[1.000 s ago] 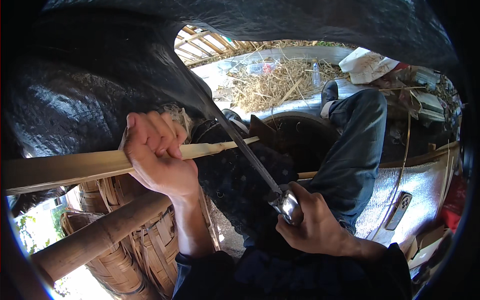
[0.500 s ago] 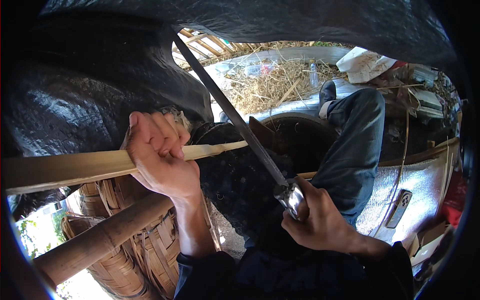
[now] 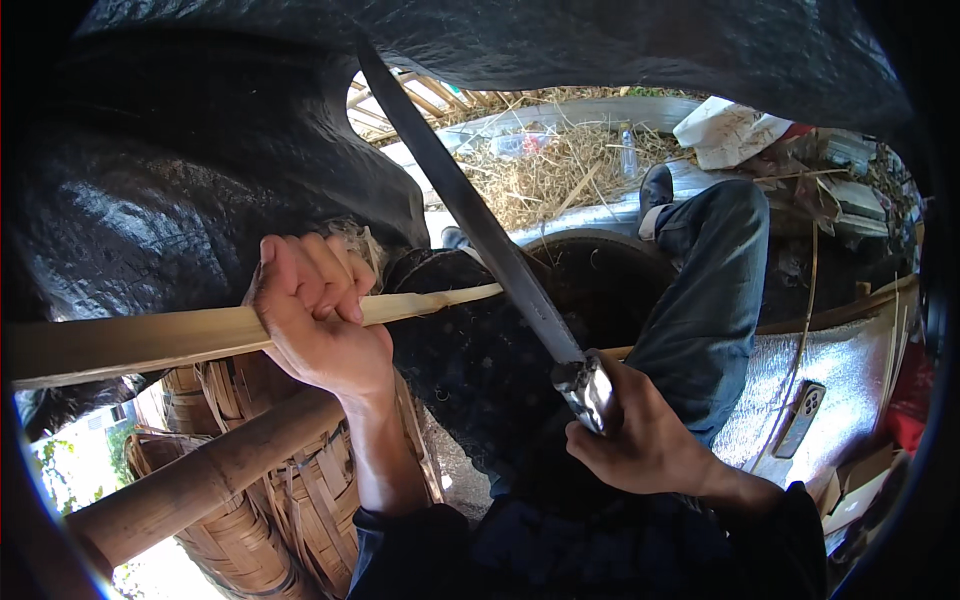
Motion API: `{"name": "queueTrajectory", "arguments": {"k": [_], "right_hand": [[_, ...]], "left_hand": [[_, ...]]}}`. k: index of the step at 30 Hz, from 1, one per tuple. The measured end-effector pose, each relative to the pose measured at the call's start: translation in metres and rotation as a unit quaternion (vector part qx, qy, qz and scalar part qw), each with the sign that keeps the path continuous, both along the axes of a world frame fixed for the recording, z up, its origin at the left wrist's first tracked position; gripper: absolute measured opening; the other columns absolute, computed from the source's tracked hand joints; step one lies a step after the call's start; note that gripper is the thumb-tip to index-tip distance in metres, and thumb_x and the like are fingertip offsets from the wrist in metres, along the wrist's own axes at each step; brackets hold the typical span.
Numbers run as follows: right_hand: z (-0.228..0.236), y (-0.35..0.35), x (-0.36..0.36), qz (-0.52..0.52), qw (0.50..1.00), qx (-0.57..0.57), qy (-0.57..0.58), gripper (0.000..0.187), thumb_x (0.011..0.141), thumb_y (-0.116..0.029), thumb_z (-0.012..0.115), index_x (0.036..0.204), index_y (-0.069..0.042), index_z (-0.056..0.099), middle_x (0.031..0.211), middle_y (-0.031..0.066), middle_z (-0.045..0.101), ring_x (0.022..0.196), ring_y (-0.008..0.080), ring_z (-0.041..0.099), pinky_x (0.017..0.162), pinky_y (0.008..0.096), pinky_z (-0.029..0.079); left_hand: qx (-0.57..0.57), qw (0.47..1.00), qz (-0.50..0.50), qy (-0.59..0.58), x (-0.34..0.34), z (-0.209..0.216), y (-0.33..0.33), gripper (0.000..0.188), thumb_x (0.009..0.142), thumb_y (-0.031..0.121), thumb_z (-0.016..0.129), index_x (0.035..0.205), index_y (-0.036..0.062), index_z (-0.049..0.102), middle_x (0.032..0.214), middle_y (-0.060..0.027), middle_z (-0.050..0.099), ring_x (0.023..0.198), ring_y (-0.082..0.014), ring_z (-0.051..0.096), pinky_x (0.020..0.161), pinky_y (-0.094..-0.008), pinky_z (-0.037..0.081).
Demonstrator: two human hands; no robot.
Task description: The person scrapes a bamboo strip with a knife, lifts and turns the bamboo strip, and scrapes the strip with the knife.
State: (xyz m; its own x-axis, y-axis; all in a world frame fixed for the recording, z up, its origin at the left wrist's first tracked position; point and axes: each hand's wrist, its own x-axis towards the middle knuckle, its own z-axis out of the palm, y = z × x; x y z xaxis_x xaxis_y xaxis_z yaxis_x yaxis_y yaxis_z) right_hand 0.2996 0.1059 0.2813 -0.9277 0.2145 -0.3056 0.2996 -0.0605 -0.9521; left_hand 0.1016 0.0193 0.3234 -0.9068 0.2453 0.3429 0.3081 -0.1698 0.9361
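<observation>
My left hand (image 3: 325,330) is closed around a long, pale bamboo strip (image 3: 140,341). The strip comes in from the left edge and narrows to a thin end beside the blade. In my right hand (image 3: 650,435) is the handle of a long knife (image 3: 465,200), with a shiny metal collar at the base of its dark blade. The blade slants up and left, its far tip against the dark sheeting. Near mid-blade it meets or overlaps the strip's thin end; whether they touch I cannot tell.
Black plastic sheeting (image 3: 200,200) hangs at the left and top. Woven bamboo baskets (image 3: 240,545) and a thick bamboo pole (image 3: 215,470) are at lower left. My jeans-clad leg (image 3: 705,300) stretches ahead. Straw (image 3: 530,190) lies beyond; a phone (image 3: 800,420) rests at right.
The knife has rolled in my right hand, so the blade's broad face shows more. My right hand has risen slightly. The left hand and strip have barely moved.
</observation>
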Motion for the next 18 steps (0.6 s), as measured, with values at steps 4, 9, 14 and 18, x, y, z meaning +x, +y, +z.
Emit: {"name": "queueTrajectory", "arguments": {"k": [4,9,14,18], "right_hand": [[-0.017,-0.019,0.009,-0.022,0.998,-0.058,0.012,0.049,0.066,-0.004,0.061,0.109,0.007,0.040,0.065,0.0118,0.050,0.057,0.0155,0.053,0.049,0.0279,0.040],[-0.057,-0.039,0.022,-0.003,0.998,-0.038,-0.049,0.041,0.066,-0.006,0.061,0.102,0.003,0.045,0.074,0.0164,0.055,0.067,0.0293,0.057,0.061,0.0365,0.045],[-0.041,-0.002,0.026,-0.035,0.999,0.035,0.009,0.042,0.066,-0.007,0.061,0.103,0.004,0.043,0.075,0.0174,0.055,0.067,0.0293,0.058,0.058,0.0352,0.045],[-0.026,0.029,0.030,-0.091,0.982,0.145,0.078,0.043,0.067,-0.006,0.061,0.104,0.005,0.041,0.071,0.0157,0.054,0.059,0.0259,0.057,0.053,0.0339,0.044]], "left_hand": [[0.012,1.000,-0.014,-0.002,0.001,0.003,0.004,0.037,0.086,0.019,0.038,0.053,0.0129,0.022,0.047,0.0023,0.019,0.040,-0.0060,0.017,0.038,-0.0205,0.016],[0.002,0.999,-0.053,0.003,-0.010,-0.002,0.008,0.040,0.090,0.026,0.035,0.054,0.0115,0.024,0.048,0.0023,0.021,0.041,-0.0061,0.018,0.040,-0.0213,0.018],[-0.053,0.993,-0.093,-0.050,-0.026,0.003,0.004,0.037,0.092,0.037,0.030,0.066,0.0114,0.030,0.060,0.0020,0.027,0.049,-0.0067,0.023,0.046,-0.0209,0.023],[-0.004,0.987,-0.086,-0.135,-0.043,0.013,0.008,0.034,0.089,0.040,0.040,0.071,0.0128,0.034,0.062,0.0024,0.028,0.051,-0.0076,0.029,0.046,-0.0208,0.024]]}}
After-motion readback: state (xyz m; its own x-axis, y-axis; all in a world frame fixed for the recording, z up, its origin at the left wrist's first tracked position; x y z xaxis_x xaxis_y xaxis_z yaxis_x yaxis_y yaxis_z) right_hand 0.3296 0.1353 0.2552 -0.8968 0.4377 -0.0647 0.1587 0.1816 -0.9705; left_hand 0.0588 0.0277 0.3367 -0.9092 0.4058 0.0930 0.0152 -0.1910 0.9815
